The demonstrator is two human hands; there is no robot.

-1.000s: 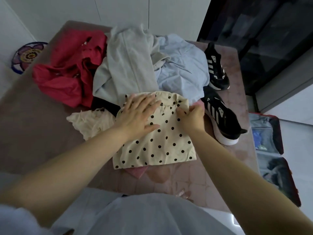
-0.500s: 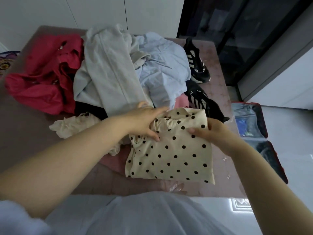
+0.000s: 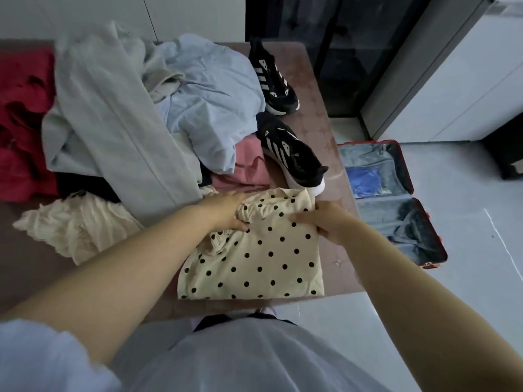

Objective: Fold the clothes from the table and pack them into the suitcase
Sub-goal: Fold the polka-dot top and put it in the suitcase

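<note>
Tabletop holds, from the far left, a red garment, a cream ruffled piece and a grey garment draped beside a pale blue shirt and a pink garment. At the near edge lies the folded polka-dot top. The left hand grips its bunched upper left part; the right hand pinches its upper right edge, thumb on top. Two black sneakers sit beyond. On the floor to the right, the red suitcase lies open.

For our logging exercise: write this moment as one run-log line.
stage: folding | left hand: grips dotted top | right hand: grips its edge | suitcase: open on floor | pile: unfolded on table
</note>
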